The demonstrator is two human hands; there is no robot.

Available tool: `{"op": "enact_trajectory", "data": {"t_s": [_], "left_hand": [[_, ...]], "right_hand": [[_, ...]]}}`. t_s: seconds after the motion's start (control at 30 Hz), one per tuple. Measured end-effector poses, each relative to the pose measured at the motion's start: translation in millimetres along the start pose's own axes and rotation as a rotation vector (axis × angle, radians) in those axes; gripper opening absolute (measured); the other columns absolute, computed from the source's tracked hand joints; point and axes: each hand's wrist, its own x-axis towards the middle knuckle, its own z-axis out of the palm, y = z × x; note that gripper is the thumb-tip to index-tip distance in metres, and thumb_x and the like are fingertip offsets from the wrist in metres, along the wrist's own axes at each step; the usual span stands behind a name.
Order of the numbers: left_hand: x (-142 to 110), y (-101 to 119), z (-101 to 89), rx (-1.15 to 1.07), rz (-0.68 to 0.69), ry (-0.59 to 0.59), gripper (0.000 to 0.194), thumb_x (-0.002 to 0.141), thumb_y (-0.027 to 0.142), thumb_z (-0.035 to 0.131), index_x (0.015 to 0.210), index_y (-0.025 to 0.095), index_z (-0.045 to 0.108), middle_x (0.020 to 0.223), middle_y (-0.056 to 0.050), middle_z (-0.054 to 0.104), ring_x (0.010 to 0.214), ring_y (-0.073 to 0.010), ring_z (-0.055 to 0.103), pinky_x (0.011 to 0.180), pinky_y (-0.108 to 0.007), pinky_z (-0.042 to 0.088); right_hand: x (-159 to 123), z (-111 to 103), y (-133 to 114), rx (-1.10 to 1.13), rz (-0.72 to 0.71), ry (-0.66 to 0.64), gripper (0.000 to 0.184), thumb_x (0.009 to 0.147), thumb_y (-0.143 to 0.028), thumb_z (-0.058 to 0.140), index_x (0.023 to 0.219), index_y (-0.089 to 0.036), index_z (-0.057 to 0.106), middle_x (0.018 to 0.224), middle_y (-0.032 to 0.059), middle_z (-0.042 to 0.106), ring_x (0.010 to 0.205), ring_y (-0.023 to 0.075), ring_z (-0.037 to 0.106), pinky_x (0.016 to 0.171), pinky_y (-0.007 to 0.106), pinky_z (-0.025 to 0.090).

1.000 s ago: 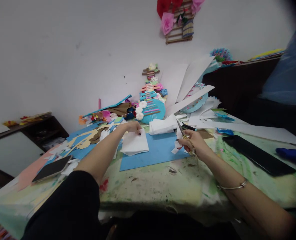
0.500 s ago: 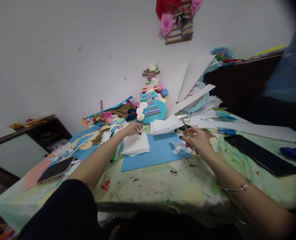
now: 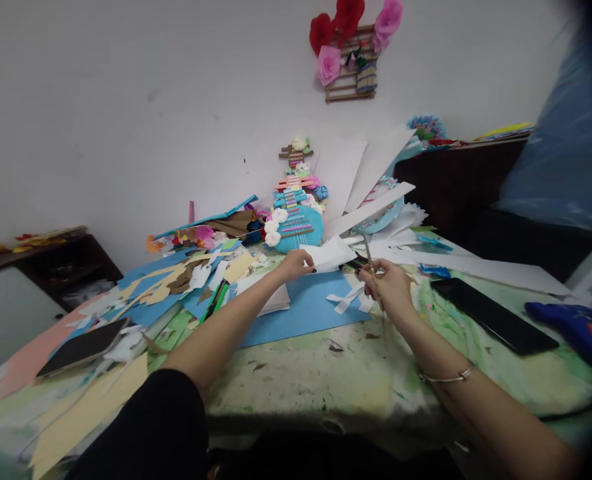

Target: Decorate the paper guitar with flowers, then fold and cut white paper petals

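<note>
My left hand (image 3: 296,265) has its fingers closed on the left edge of a folded white paper (image 3: 332,253) at the back of a blue sheet (image 3: 303,320). Partly under my left forearm lies a white paper stack (image 3: 276,301). My right hand (image 3: 389,288) grips a pair of scissors (image 3: 369,252), their blades pointing up and away from me; whether the blades are apart is hard to see. White paper strips (image 3: 345,301) lie on the blue sheet, just left of my right hand.
A black phone (image 3: 496,315) and a blue glue gun (image 3: 573,327) lie at the right. Another dark phone (image 3: 83,347) rests at the left near paper scraps (image 3: 176,277). Behind stands a blue paper guitar (image 3: 301,227), with long white strips (image 3: 376,210) leaning beside it.
My left hand has let go of the white paper stack and moved right to the folded white paper. My right hand keeps the scissors; the paper strips have left its fingers.
</note>
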Motion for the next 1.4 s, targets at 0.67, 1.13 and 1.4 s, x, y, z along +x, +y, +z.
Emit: {"op": "enact_trajectory", "data": {"t_s": [0.67, 1.13, 1.4], "left_hand": [[-78, 66, 47.8, -0.955, -0.371, 0.08, 0.031, 0.048, 0.03, 0.081, 0.071, 0.018, 0.065, 0.081, -0.009, 0.067, 0.071, -0.0196, 0.062, 0.059, -0.03, 0.051], [-79, 86, 18.4, -0.27, 0.012, 0.364, 0.031, 0.064, 0.041, 0.07, 0.08, 0.016, 0.06, 0.084, -0.008, 0.062, 0.08, -0.0199, 0.057, 0.072, -0.032, 0.046], [-64, 69, -16.0, -0.638, -0.276, -0.195, 0.056, 0.059, 0.052, 0.072, 0.098, 0.014, 0.062, 0.085, -0.009, 0.064, 0.079, -0.0194, 0.059, 0.068, -0.028, 0.043]], "right_hand": [[2, 10, 2, 0.275, 0.057, -0.142, 0.044, 0.064, -0.057, 0.065, 0.075, -0.015, 0.062, 0.062, 0.0035, 0.062, 0.054, 0.014, 0.055, 0.047, 0.022, 0.041], [-13, 3, -26, 0.503, 0.208, -0.324, 0.033, 0.052, -0.039, 0.074, 0.067, -0.015, 0.057, 0.049, -0.005, 0.048, 0.043, 0.0074, 0.039, 0.041, 0.019, 0.027], [-19, 1, -28, 0.503, 0.181, -0.575, 0.034, 0.054, -0.038, 0.076, 0.072, -0.015, 0.059, 0.06, -0.0021, 0.057, 0.048, 0.009, 0.048, 0.046, 0.02, 0.032]]}}
